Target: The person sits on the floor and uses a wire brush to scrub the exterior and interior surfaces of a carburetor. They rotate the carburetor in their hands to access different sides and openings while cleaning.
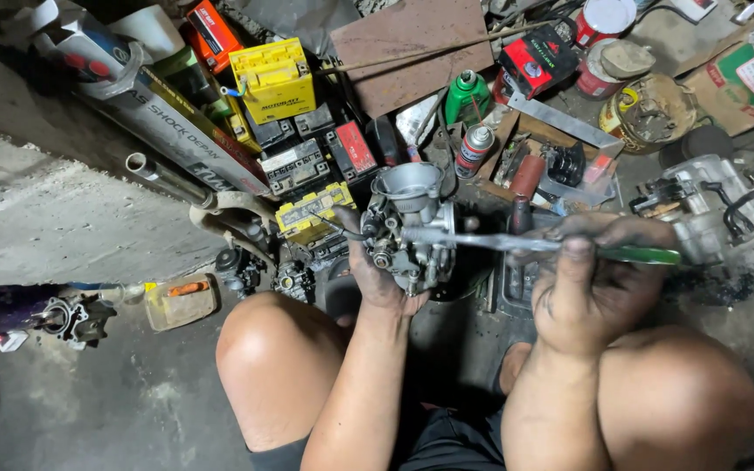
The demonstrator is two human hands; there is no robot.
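My left hand grips a grey metal carburettor from below, holding it upright above my knees with its round mouth facing up. My right hand, dirty with grease, is closed round a screwdriver with a green handle. Its long metal shaft runs left and its tip touches the side of the carburettor. Both my bare knees frame the bottom of the view.
Cluttered concrete floor: yellow and black batteries, a rusty metal plate, a green bottle, a spray can, tins, an engine part at right, a small plastic container and another carburettor part at left.
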